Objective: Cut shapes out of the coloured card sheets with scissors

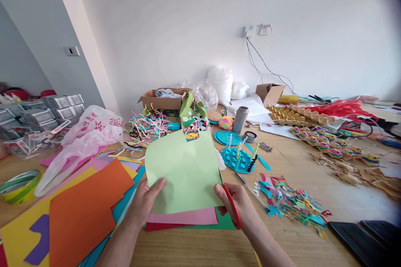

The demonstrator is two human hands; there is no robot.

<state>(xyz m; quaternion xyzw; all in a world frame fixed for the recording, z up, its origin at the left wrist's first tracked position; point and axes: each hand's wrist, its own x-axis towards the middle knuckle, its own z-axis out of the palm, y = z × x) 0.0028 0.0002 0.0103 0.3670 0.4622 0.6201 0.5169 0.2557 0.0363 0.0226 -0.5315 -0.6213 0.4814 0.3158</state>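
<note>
A light green sheet of paper (184,171) is held up above the table, its upper left corner curling. My left hand (145,200) pinches its left edge, thumb on top. At the right edge, my right hand (236,202) grips red-handled scissors (232,206), and its thumb also presses on the sheet. The dark scissor blades point up along the paper's right edge. Beneath the green sheet lie a pink sheet (184,217), a red one and a darker green one.
Orange paper (84,208) and other coloured sheets lie left, near a tape roll (20,185) and plastic bag (90,127). Paper scraps (294,200), a pen (250,187), black phones (357,242), blue discs (236,159) and egg trays (297,114) lie right. A metal bottle (240,120) stands behind.
</note>
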